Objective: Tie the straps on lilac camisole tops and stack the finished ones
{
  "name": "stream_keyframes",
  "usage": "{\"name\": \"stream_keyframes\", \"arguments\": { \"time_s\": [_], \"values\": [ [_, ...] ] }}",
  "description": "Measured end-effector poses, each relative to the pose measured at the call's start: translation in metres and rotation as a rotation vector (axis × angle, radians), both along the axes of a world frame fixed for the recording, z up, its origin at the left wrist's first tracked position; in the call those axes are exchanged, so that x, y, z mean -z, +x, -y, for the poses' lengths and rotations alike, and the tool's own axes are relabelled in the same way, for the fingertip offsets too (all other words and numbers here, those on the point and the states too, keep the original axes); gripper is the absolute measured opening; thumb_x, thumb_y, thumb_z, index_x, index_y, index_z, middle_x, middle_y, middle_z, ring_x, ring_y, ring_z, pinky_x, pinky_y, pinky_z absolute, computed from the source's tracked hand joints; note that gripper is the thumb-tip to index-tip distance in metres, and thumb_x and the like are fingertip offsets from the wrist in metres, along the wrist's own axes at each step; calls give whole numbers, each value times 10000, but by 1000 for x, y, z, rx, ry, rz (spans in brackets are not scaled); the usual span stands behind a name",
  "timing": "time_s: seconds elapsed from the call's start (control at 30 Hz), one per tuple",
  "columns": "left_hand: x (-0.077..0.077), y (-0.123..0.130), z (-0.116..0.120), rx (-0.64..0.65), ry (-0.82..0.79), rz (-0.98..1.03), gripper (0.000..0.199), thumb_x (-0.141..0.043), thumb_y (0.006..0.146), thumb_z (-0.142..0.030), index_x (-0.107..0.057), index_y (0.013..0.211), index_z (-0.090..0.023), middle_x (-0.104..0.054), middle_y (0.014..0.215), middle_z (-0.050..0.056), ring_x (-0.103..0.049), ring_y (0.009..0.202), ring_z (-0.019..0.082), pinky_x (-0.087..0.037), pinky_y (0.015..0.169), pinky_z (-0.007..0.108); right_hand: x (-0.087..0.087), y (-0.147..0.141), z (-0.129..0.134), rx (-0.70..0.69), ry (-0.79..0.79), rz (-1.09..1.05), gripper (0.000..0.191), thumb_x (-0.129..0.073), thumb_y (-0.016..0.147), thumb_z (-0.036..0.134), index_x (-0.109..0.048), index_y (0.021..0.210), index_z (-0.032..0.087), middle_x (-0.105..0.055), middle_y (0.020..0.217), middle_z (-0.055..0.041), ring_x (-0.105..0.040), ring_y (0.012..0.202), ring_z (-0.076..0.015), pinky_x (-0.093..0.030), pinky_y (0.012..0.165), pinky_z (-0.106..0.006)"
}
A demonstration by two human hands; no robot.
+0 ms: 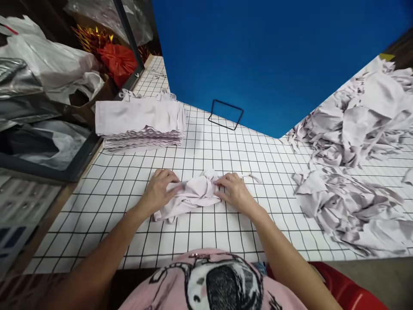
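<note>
A crumpled pale lilac garment (193, 194) with thin straps lies on the white grid-patterned table (226, 232) right in front of me. My left hand (159, 188) grips its left side, fingers curled into the cloth. My right hand (235, 192) presses and pinches its right side. One strap trails off to the right past my right hand.
A neat stack of folded pale garments (140, 125) sits at the back left. A big loose heap of the same cloth (358, 159) fills the right side. A black wire frame (226, 114) stands at the far edge. Plastic bags (45, 64) crowd shelves on the left.
</note>
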State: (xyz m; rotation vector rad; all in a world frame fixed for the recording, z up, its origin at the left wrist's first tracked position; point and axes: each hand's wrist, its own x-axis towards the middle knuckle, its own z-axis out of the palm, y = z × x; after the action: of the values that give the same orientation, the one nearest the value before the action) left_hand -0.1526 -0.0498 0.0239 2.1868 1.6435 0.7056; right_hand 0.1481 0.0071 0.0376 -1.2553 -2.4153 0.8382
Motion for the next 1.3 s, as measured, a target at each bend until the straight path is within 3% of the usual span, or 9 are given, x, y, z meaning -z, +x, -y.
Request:
{"name": "stream_keyframes", "arguments": {
  "time_s": [0.13, 0.3, 0.53, 0.73, 0.83, 1.0, 1.17, 1.23, 1.3],
  "values": [
    [-11, -22, 4, -143, 110, -31, 171, -489, 926, -316, -605, 837, -227, -628, 999, 78, -575, 1017, 233, -477, 923, 403, -1, 17, 3, 68, 6, -9, 169, -495, 942, 226, -636, 853, 203, -641, 869, -57, -571, 844, -205, -474, 787, -376],
    [-59, -88, -42, -583, 441, -211, 317, -475, 927, -367, -597, 1161, -191, -540, 1301, 139, -476, 1261, 279, -345, 1113, 440, -37, 12, -25, 140, 105, -86, 176, -488, 942, 299, -634, 921, 204, -653, 957, -96, -587, 921, -235, -489, 801, -385],
    [-92, -120, -166, -696, 239, -366, 536, -362, 961, -409, -457, 1430, -167, -400, 1514, 146, -226, 1445, 372, -207, 1137, 591, -122, -189, -119, 25, 473, -169, 427, -426, 986, 381, -517, 1354, 182, -517, 1395, -104, -397, 1318, -281, -325, 1086, -474],
    [-46, -161, -181, -682, -33, -413, 612, -262, 970, -484, -305, 1532, -244, -295, 1586, 105, -160, 1469, 403, -140, 1115, 677, -58, -265, -187, -11, 208, 106, 573, -295, 1017, 390, -261, 1527, 132, -248, 1592, -151, -137, 1481, -331, -91, 1157, -573],
    [-33, -182, -177, -655, -1, -420, 637, -217, 970, -521, -234, 1553, -268, -262, 1602, 75, -134, 1489, 353, -131, 1143, 632, -32, -268, -206, 29, 151, 134, 628, -276, 1005, 442, -169, 1558, 165, -198, 1615, -132, -126, 1487, -329, -91, 1160, -608],
    [-45, -183, -173, -627, -38, -394, 665, -252, 963, -523, -239, 1553, -214, -226, 1611, 94, -115, 1489, 369, -118, 1137, 649, -52, -256, -207, -15, 108, 158, 701, -358, 972, 527, -187, 1552, 172, -155, 1624, -132, -115, 1483, -334, -121, 1149, -618],
    [-50, -148, -103, -540, 298, -357, 631, -438, 916, -518, -422, 1451, -183, -365, 1543, 106, -201, 1469, 313, -153, 1192, 490, -60, -152, -144, -115, 227, -17, 592, -465, 927, 588, -474, 1395, 225, -437, 1463, -126, -323, 1376, -339, -279, 1086, -581],
    [-47, -142, -68, -465, 276, -305, 490, -486, 894, -516, -586, 1276, -224, -505, 1429, 65, -346, 1393, 283, -241, 1172, 431, -51, -101, -110, -308, 36, 3, 524, -569, 866, 598, -593, 1257, 249, -559, 1327, -94, -459, 1266, -302, -361, 1053, -516],
    [-44, -146, -47, -614, 171, -202, 424, -500, 882, -485, -645, 1154, -193, -580, 1321, 78, -472, 1273, 262, -327, 1125, 398, -40, -65, -85, -257, -191, -40, 487, -616, 847, 563, -618, 1206, 233, -610, 1251, -91, -558, 1154, -251, -441, 994, -431]
  ]
}}
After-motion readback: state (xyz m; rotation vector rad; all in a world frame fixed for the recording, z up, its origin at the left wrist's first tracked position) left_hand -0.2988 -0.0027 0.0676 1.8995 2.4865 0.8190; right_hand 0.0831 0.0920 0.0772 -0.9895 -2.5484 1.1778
